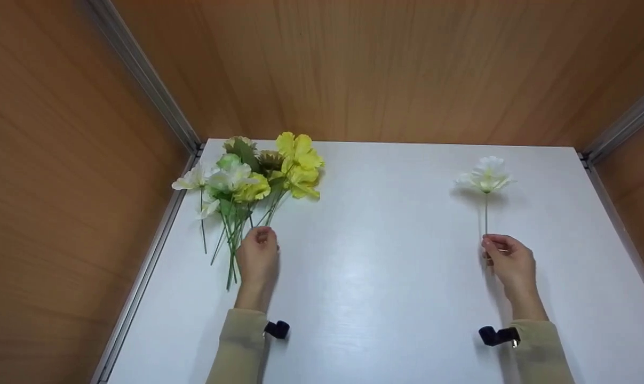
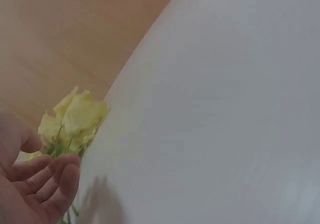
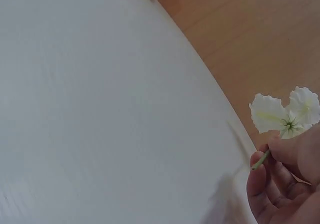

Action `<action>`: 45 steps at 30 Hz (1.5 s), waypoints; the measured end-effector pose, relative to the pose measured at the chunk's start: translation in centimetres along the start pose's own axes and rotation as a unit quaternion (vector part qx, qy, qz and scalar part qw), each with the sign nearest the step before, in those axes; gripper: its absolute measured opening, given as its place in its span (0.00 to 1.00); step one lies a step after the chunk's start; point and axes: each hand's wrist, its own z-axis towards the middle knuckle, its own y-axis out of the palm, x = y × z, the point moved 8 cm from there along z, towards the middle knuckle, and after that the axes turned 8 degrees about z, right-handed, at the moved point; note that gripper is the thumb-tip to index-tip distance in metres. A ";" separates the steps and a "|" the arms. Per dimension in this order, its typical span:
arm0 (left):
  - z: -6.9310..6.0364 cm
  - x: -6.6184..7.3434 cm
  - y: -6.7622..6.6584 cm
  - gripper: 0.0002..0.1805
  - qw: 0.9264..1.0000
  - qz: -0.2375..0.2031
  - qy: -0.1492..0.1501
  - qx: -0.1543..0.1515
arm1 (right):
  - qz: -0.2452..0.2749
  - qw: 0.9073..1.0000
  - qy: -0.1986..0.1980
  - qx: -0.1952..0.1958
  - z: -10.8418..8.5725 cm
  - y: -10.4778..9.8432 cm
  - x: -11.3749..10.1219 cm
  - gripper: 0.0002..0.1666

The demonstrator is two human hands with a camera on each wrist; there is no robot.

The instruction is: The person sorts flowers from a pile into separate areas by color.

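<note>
At the right of the head view, my right hand (image 1: 515, 268) pinches the thin green stem of a single white artificial flower (image 1: 487, 178) between thumb and fingers. Its petals and the cut stem end show in the right wrist view, where the thumb (image 3: 290, 151) presses the stem. My left hand (image 1: 257, 257) is beside the green stems (image 1: 232, 256) of a bunch of flowers. Its fingers (image 2: 60, 191) are loosely bent and apart from the thumb, with nothing seen between them. Yellow flowers (image 1: 300, 160) and white flowers (image 1: 231, 176) make up much of that bunch.
A white table (image 1: 364, 256) lies under both hands. Wooden panels (image 1: 354, 69) rise behind it and at the sides, with metal strips (image 1: 145, 74) at the corners. One white flower (image 1: 193, 178) overhangs the table's left edge. Black wrist cameras (image 1: 495, 336) sit at the sleeves.
</note>
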 end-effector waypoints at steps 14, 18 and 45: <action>4.0 -1.9 -7.1 0.16 0.969 0.189 0.080 0.139 | -0.090 0.995 0.000 0.049 1.8 -8.6 1.7 0.25; 3.9 -2.9 -8.1 0.17 0.962 0.232 0.058 0.135 | -0.122 0.991 -0.002 0.058 1.9 -9.9 2.1 0.27; 3.0 -2.9 -8.4 0.12 0.981 0.176 0.018 0.082 | -0.211 0.971 0.015 0.111 2.6 -15.6 4.7 0.29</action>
